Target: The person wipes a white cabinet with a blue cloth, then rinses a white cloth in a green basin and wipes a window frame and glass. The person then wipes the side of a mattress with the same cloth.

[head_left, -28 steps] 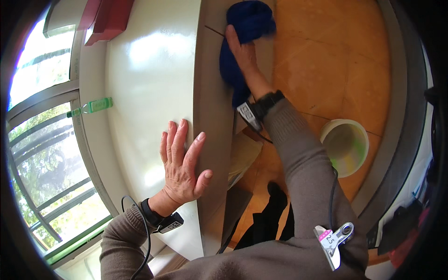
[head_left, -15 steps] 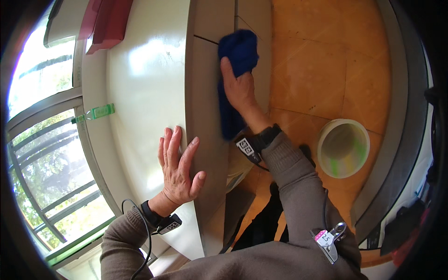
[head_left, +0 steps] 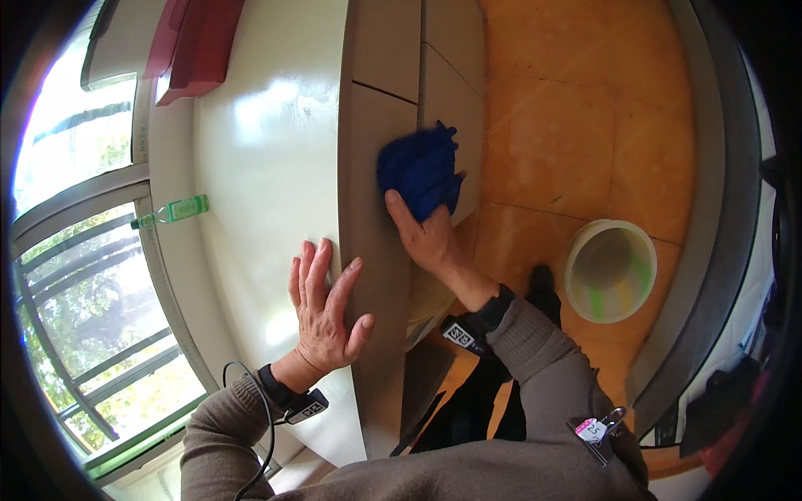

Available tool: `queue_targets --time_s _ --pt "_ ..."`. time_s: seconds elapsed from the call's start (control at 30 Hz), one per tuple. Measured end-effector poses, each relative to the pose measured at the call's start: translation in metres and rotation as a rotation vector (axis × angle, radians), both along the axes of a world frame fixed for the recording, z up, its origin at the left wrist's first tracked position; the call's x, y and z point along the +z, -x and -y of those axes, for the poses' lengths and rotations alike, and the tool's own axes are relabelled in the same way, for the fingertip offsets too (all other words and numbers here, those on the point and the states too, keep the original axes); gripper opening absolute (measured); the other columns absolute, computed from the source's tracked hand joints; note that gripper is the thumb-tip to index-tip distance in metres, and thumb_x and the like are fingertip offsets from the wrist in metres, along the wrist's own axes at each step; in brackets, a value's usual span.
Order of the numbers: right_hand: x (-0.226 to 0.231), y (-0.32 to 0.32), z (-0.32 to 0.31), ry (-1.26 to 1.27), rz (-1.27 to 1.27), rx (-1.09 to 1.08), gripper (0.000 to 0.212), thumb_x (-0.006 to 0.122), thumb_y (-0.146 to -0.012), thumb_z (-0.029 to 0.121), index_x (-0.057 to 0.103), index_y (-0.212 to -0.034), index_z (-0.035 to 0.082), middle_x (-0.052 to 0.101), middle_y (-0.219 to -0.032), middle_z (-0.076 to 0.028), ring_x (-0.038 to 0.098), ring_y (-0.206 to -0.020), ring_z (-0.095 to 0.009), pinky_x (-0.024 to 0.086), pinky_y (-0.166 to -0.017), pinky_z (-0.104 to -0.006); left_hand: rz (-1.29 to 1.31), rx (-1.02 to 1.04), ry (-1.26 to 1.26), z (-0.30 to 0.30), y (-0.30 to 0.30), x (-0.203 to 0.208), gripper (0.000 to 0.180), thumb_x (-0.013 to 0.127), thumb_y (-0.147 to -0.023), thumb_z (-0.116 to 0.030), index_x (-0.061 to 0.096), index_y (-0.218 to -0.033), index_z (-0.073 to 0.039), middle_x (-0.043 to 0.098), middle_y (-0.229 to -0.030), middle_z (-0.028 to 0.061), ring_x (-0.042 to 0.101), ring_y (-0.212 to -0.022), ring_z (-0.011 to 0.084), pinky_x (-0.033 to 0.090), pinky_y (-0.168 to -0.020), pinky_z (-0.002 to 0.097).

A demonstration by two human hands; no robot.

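A crumpled blue cloth (head_left: 418, 171) is held by the right hand (head_left: 432, 242) against the flat-fronted cabinet (head_left: 384, 54); on the glossy counter (head_left: 259, 179) the left hand (head_left: 324, 324) is spread wide.

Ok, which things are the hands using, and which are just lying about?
In use:
blue cloth, in the right hand
white counter, under the left hand
cabinet front, behind the cloth

Just about:
green bottle
red box
white bucket, maybe used too
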State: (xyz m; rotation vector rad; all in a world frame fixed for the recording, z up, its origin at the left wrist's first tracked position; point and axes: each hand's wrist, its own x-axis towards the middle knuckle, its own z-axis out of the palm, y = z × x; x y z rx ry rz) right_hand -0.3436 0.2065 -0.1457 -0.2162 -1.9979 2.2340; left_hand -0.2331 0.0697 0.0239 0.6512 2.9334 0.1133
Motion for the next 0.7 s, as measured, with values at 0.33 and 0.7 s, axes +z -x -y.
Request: queue_targets --time_s 0.33,0.7 --pt "-0.029 0.067 -0.020 0.152 0.521 0.237 0.051 0.076 -0.085 0.043 0.070 -0.087 -0.008 0.067 -0.090 -0.006 0.060 -0.084 -0.015 0.047 -0.076 -0.0306 0.008 0.013 -0.009 -0.001 0.001 0.003 0.049 0.056 -0.087 -0.024 0.060 -0.133 -0.007 0.029 -0.157 0.0290 0.021 -0.148 0.0476 0.013 -0.120 0.0560" --pt "0.006 0.057 -0.026 0.443 0.496 0.086 0.038 0.076 -0.083 0.034 0.061 -0.073 0.001 0.057 -0.082 -0.002 0.053 -0.079 -0.012 0.043 -0.071 -0.0292 -0.003 0.028 -0.035 -0.001 0.000 0.002 0.052 0.063 -0.080 -0.020 0.062 -0.131 -0.013 0.033 -0.156 0.0245 0.023 -0.148 0.0454 0.014 -0.120 0.0548"
